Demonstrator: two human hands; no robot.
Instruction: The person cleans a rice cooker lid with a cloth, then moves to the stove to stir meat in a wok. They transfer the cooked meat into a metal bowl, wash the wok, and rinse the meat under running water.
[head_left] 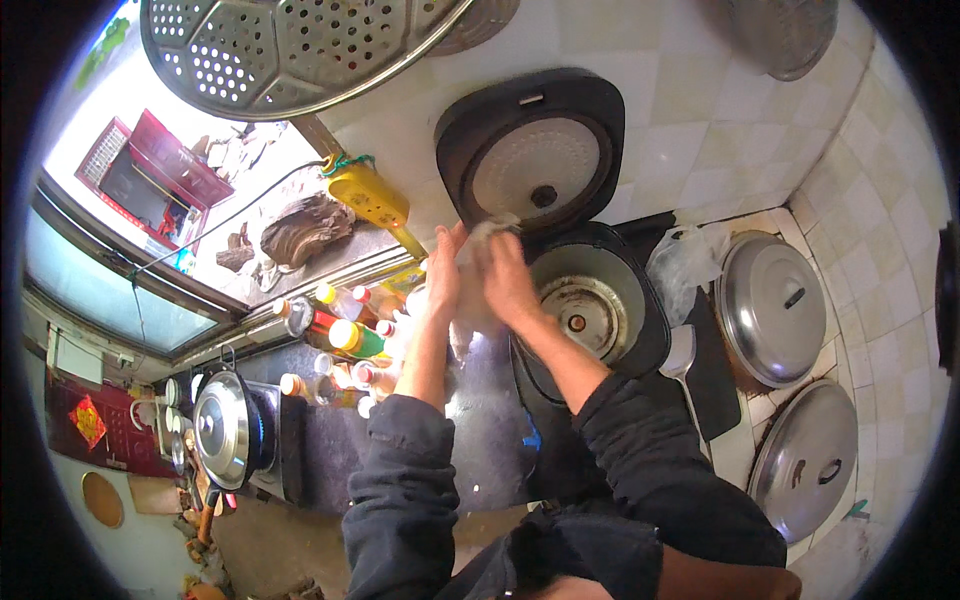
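Observation:
Between my hands hangs a pale, crumpled cloth [466, 312], partly blurred. My right hand [505, 280] is closed on the cloth's upper part, beside the raised lid of a rice cooker. My left hand [443, 268] is upright and seen edge-on just left of the cloth, its fingers stretched up; whether its palm touches the cloth is hard to see. The dark rice cooker [655, 345] stands open under my right forearm. Its lid [610, 130] is tilted back, and the bare heating plate [600, 330] shows in its well, with no inner pot inside.
Several bottles [362, 343] crowd the counter left of my hands. Further left, a lidded pan [222, 425] sits on a stove. A plastic bag [685, 270], a pale spatula [680, 355] and two lidded pots [770, 305] are at the right. A perforated steamer plate [330, 45] hangs above.

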